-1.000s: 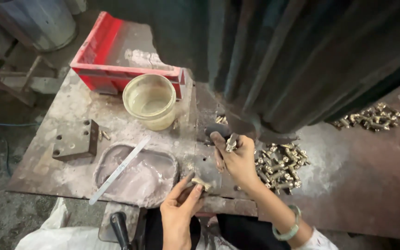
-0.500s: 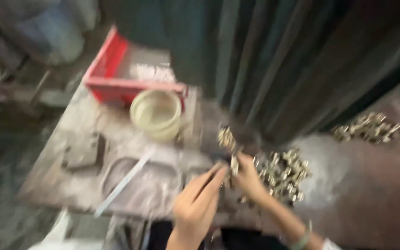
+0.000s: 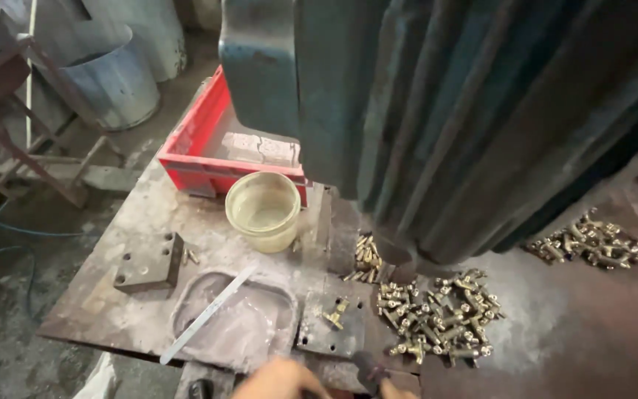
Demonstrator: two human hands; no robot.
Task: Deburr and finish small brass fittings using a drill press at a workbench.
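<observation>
You are working at a steel bench under a large dark press body.

At the bench's left edge, a drilled steel block is lying flat. Toward the front edge, a shallow metal tray is sitting with a flat metal strip resting slantwise across it. At the back edge, a red bin is standing, with a cream plastic cup just in front of it.

Your left hand is showing only its upper part at the front edge; you cannot tell whether it is spread, closed or holding anything. Your right hand is barely entering view beside it, and its grip cannot be judged either.

Just beyond both hands, one brass fitting is lying seated on the dark die plate, apart from the fingers. Behind it, a small group of brass parts is resting near the press foot. To its right, a loose heap of brass fittings is waiting. Near the right edge, a second heap is lying well apart.

Judging by these piles, much remains to be handled.
</observation>
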